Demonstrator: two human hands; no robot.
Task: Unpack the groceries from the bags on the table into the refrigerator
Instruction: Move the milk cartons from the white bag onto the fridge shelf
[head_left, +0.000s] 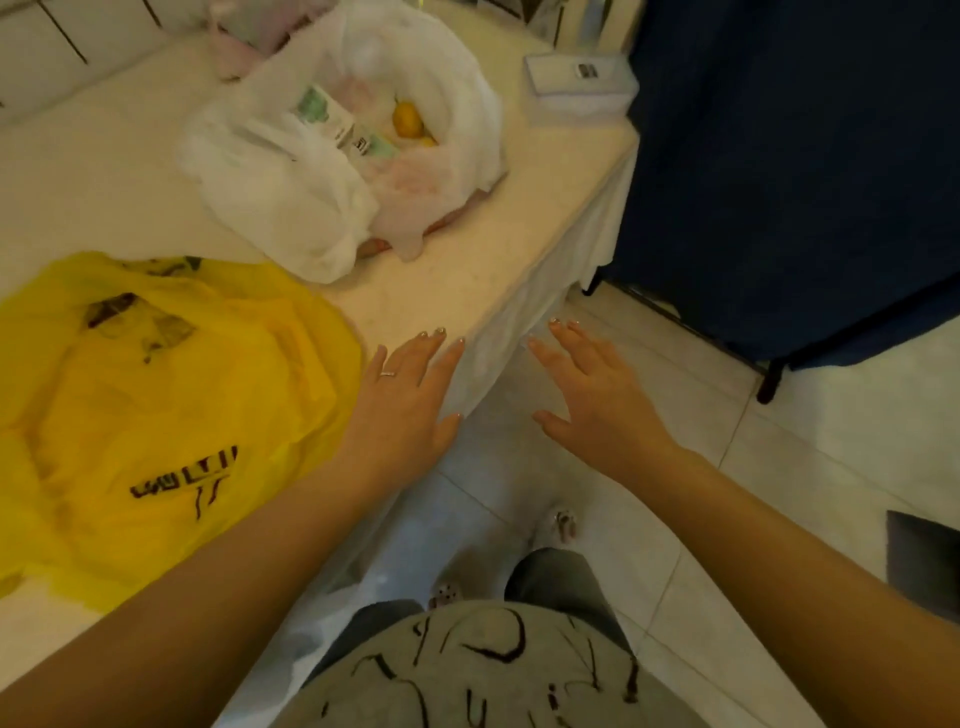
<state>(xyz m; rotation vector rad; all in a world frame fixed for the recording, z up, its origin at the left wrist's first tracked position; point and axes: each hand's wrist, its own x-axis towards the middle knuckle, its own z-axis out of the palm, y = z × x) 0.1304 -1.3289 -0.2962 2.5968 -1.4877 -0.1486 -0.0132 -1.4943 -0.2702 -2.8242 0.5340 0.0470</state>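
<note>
Hands empty | left hand (410, 395) spread at table (467, 291) near edge, beside yellow bag (156, 405) | right hand (597, 400) spread over floor | white bag (291, 208) with groceries mid-table

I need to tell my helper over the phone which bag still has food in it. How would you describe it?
On the cream table, past the flat yellow bag near the front edge, sits a white plastic bag, open at the top. Unlike the yellow one, it shows cartons and an orange fruit inside.
</note>
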